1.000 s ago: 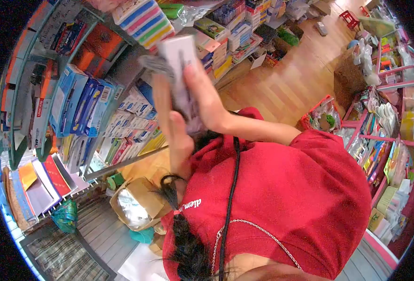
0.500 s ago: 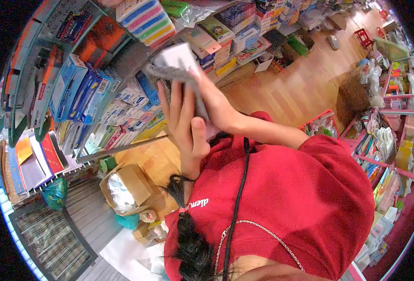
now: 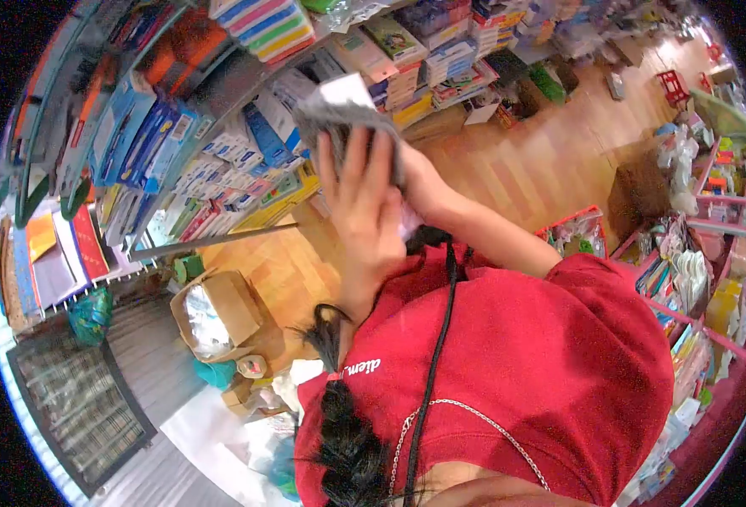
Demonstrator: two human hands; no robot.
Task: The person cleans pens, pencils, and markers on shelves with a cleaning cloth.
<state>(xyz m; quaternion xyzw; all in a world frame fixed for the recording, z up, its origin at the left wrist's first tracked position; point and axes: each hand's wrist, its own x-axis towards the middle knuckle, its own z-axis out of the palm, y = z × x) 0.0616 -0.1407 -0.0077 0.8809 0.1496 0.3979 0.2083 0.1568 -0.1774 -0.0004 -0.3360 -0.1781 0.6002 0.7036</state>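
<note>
Grey cloth (image 3: 315, 121) on white box (image 3: 346, 89), between two hands.
Left hand (image 3: 363, 207), fingers extended flat over cloth; right hand (image 3: 424, 184), holding box from the right, fingers hidden; cardboard carton (image 3: 239, 311), nearer the body than box.

Shop room with a glossy brown wooden floor (image 3: 508, 182), reflecting bright light at its far end.
Crowded pink-framed shelves (image 3: 728, 221) line one side; grey metal shelves (image 3: 212, 245), the other.

Blue boxes (image 3: 141, 144) crowd shelving (image 3: 212, 241) at left, above an open cardboard carton (image 3: 242, 308) near a knotted green bag (image 3: 92, 315), while a red crate (image 3: 673, 89) sits on the wooden floor (image 3: 508, 156) at far right.
</note>
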